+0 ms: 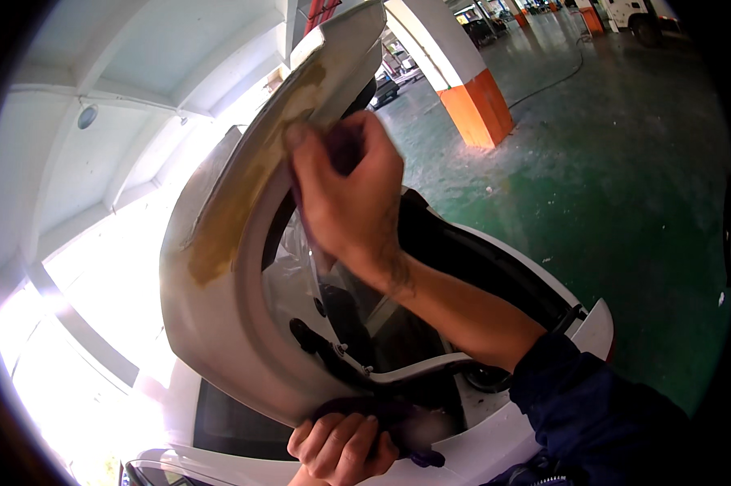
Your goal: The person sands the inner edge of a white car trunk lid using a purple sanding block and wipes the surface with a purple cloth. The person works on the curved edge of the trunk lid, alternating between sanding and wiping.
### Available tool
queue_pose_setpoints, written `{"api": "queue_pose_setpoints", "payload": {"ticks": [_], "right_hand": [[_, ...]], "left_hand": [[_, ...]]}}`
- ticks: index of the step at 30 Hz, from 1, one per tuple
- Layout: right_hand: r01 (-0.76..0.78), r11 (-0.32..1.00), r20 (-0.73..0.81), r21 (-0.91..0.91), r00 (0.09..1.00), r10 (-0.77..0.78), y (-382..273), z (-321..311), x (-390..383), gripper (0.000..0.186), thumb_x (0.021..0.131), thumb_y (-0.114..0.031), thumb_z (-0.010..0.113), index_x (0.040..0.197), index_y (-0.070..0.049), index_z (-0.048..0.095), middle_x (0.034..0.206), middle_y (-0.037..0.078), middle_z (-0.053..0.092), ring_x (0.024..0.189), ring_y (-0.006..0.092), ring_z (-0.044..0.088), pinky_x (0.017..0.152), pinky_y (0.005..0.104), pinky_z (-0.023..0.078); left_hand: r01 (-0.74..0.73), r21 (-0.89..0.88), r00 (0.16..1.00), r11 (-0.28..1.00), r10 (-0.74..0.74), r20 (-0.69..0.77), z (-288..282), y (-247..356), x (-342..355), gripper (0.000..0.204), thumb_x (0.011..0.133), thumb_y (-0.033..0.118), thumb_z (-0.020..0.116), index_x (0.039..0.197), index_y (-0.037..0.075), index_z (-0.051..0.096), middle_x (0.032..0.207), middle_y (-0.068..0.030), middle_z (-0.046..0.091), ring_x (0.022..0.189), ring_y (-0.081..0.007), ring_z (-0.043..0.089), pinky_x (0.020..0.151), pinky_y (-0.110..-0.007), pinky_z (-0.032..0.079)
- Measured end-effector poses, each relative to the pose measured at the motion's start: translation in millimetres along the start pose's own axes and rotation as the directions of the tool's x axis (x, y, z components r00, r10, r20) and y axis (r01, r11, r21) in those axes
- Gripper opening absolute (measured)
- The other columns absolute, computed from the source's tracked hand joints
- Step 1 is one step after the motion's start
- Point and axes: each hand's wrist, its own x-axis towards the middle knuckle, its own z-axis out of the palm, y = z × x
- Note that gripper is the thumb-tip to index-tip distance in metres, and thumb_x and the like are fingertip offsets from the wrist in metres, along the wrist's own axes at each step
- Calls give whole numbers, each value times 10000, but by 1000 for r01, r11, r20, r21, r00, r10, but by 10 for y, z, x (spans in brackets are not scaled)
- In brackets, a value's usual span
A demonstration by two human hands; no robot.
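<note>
1. Nearest me, left hand (343, 445) grips the raised white hatch panel's (220, 324) lower edge with a purple cloth (414, 433).
2. Right hand (351, 190) farther up pinches dark cloth against its yellow-stained rim.

The right hand (351, 193) is bare, with no glove or ring showing, and the wrist below it carries a dark tattoo of fine, branching lines that runs a little way onto the forearm. The forearm itself is uncovered down to a dark navy sleeve (592, 405), which looks pushed up, thick and gathered in soft folds at its edge, with a bit of a metal zip just visible at the lower rim. The left hand (339, 444) is bare too, its nails short and plain, and nothing of its sleeve shows.
</note>
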Motion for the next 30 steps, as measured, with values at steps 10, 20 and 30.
{"api": "queue_pose_setpoints", "payload": {"ticks": [10, 20, 30], "right_hand": [[-78, 992, -164, 97, 982, 93, 61, -261, 269, 336, 995, -295, 740, 933, -7, 578, 811, 28, 647, 701, 59, 566, 630, 246, 474], [-369, 786, 146, -496, 857, 495, 509, -2692, -622, 279, 950, -229, 774, 904, -56, 559, 723, -10, 551, 680, 63, 524, 609, 271, 442], [-473, 573, 120, -669, 693, 711, 609, -4404, -505, 250, 978, -200, 743, 889, -46, 567, 731, -14, 577, 702, 73, 522, 635, 275, 446]], "left_hand": [[2, 198, 999, 980, -10, 41, 229, -77, -161, 419, 774, 533, 821, 862, 128, 761, 681, 45, 607, 558, -138, 565, 555, -250, 376], [-38, 698, 999, 715, 9, 44, 0, 11, 616, 412, 733, 379, 964, 877, 119, 679, 846, -41, 580, 815, -242, 601, 687, -352, 473], [-1, 920, 932, 392, 334, -141, 542, -664, 1932, 278, 778, 66, 843, 716, 142, 582, 829, -8, 616, 835, -228, 630, 765, -406, 493]]}}
